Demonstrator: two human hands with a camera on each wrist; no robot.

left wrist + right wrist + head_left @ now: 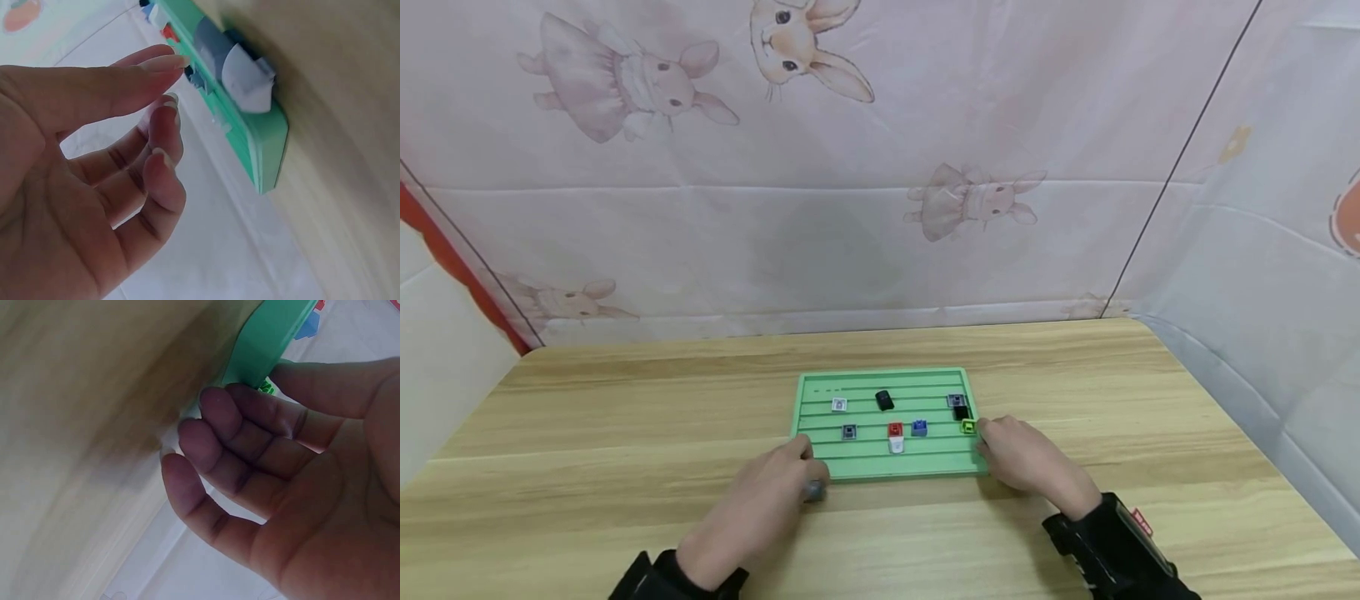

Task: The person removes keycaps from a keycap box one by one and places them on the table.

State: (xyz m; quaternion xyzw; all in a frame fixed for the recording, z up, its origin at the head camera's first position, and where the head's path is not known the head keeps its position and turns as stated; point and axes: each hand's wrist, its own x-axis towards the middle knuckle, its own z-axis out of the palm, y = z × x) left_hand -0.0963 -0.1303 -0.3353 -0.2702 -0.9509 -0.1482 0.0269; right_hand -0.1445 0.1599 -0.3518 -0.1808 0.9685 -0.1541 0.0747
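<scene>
Tray of ridged green plastic [865, 467] on pale wood-grain table [587, 450], well ahead of the pale rabbit-print cloth wall [835, 250]. Right hand [1022, 454] at its near right corner, thumb and forefinger pinching the rim, other fingers loosely bent. Left hand [767, 492] by near left corner: fingers loosely curved, thumb close to forefinger, nothing seen in hold; contact with rim cannot be told. Beside that hand, at the tray's near side, a small blue-grey and white piece [247, 78], partly hidden in the head view. On tray, right side: small yellow-green piece [967, 426] near right fingertips, small black block [961, 412] just beyond. Middle: small red cube [895, 429] above small white cap [896, 445], small blue block [919, 428] to their right. Farther back, rounded black cap [884, 401], tilted.
</scene>
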